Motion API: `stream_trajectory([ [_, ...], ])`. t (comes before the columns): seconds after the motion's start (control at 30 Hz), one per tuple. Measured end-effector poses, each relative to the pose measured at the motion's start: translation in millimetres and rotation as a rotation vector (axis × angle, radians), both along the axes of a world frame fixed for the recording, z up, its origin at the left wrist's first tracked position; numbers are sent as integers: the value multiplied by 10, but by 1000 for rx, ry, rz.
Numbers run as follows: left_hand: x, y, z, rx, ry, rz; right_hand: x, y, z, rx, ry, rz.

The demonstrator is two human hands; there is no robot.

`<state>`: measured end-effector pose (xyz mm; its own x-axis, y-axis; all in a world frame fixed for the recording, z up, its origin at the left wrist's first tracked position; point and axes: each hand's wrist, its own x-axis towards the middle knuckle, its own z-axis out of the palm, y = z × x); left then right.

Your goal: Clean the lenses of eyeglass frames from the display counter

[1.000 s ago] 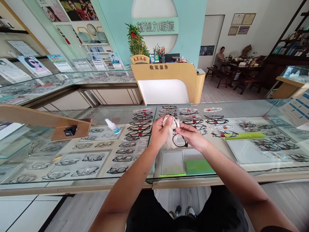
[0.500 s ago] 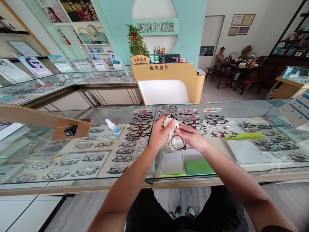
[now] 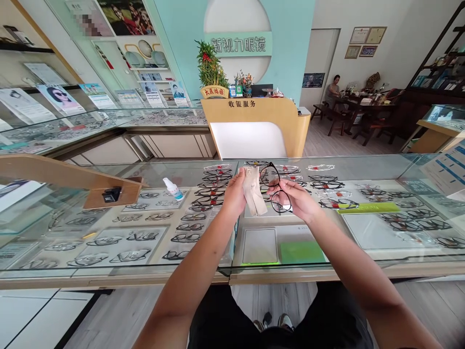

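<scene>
My left hand is closed on a beige cleaning cloth that hangs down from its fingers. My right hand pinches a pair of black-rimmed glasses by the frame, lenses turned up and apart from the cloth. Both hands hover above the glass top of a display counter filled with rows of spectacle frames.
A small white spray bottle lies on the glass to the left. A wooden stand with a black device sits further left. A yellow cashier desk with a plant stands behind. A person sits at a table far right.
The cloth was wrapped around a lens while both hands rubbed it. Now the right hand has lifted the glasses clear, and the cloth hangs free in the left hand.
</scene>
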<state>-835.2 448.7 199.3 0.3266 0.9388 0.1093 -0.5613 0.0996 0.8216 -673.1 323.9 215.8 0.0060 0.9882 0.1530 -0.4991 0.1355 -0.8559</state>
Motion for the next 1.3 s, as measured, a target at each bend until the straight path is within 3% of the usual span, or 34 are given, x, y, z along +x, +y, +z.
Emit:
stream_trajectory([
  [0.13, -27, -19, 29, 50, 40, -126, 26, -32, 16, 33, -36, 45],
  [0.2, -52, -64, 51, 157, 133, -103, 57, -48, 24, 79, -78, 59],
  [0.33, -137, -194, 77, 623, 429, 239, 160, -80, 60, 198, -169, 36],
  [0.47, -222, -339, 190, 1024, 535, 488, 297, -143, 181, 261, -307, 20],
  [0.57, -226, -419, 440, 1308, 573, 545, 387, -228, 399, 263, -414, 37],
  [0.67, -169, -455, 804, 1509, 575, 564, 449, -332, 743, 312, -531, 76],
  [0.83, -53, -482, 1396, 1642, 499, 694, 513, -491, 1377, 427, -711, -5],
  [0.97, -46, -543, 1659, 1671, 460, 704, 497, -619, 1693, 451, -883, -82],
  [1.07, -102, -570, 1705, 1622, 445, 757, 396, -724, 1761, 530, -1001, -261],
  [1.2, -194, -541, 1651, 1582, 319, 928, 194, -772, 1663, 753, -988, -758],
  [1.3, -229, -498, 1594, 1458, 295, 1030, 68, -716, 1545, 879, -1026, -1058],
])
